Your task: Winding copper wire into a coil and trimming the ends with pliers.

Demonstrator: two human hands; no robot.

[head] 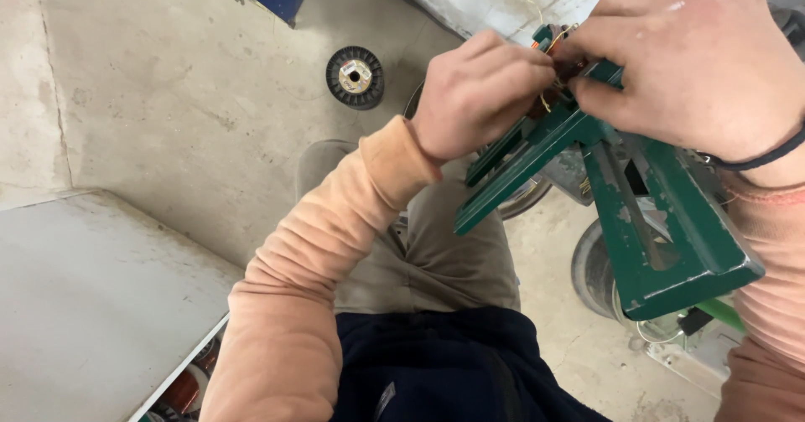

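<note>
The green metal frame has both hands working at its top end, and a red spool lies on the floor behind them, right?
Not quite. In the head view the spool on the floor is black, not red. Both the left hand and right hand are at the top of the green metal frame.

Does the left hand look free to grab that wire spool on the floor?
Probably not right now: the left hand is closed on the green frame beside the right hand, and the spool lies apart on the floor.

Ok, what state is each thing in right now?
Left hand: closed, fingers pinching at the top of the frame.
Right hand: curled over the same spot, gripping.
Green metal frame: propped upright, paint chipped.
Copper wire: loose strands showing between the fingers.
Wire spool: lying flat on the concrete floor, untouched.
</note>
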